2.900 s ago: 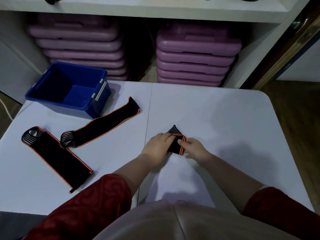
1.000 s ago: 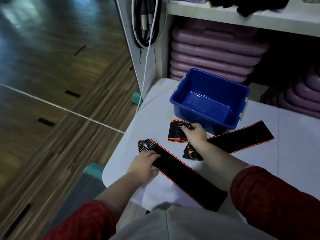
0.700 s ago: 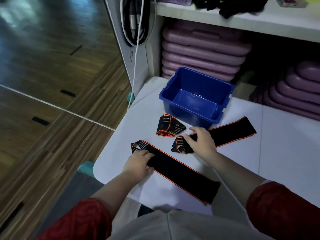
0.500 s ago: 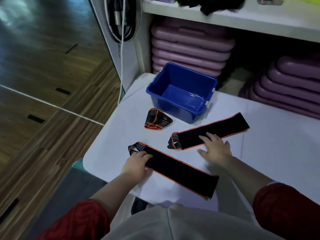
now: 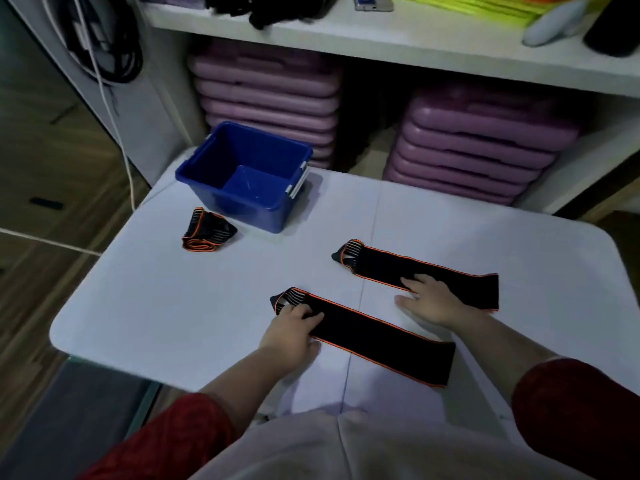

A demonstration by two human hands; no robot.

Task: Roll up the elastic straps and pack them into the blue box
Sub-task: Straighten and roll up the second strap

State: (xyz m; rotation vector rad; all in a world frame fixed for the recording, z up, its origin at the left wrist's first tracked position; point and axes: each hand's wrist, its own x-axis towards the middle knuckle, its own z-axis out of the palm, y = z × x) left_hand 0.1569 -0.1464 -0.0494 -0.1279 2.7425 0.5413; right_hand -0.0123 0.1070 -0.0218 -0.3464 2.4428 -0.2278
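- Nearest the camera, red sleeves (image 5: 575, 410) are covering both upper arms, with the forearms bare and reaching out over the white tabletop (image 5: 166, 317).
- The left hand (image 5: 291, 332) is resting on the striped end of the near strap (image 5: 374, 337); its grip is curling onto the fabric, fingers bent over the strap's end and pressing it to the tabletop, though whether it is pinching the cloth cannot be told.
- The near strap is lying flat and unrolled, black with orange edging, running from the left hand toward the right and nearer edge of the tabletop.
- The right hand (image 5: 431, 301) is lying palm down, its grip spread wide with nothing enclosed; the fingertips are sitting on the near edge of the far strap (image 5: 415, 271), the thumb resting on bare tabletop.
- The far strap is also lying flat and unrolled, roughly parallel to the near one and apart from it.
- Farther left, a rolled strap (image 5: 207, 231) is sitting on the tabletop just beside the blue box (image 5: 242, 199), outside it.
- The blue box is standing upright at the far left of the tabletop, showing nothing inside.
- Behind the tabletop, purple stacked steps (image 5: 478, 143) are sitting under a shelf (image 5: 415, 46).
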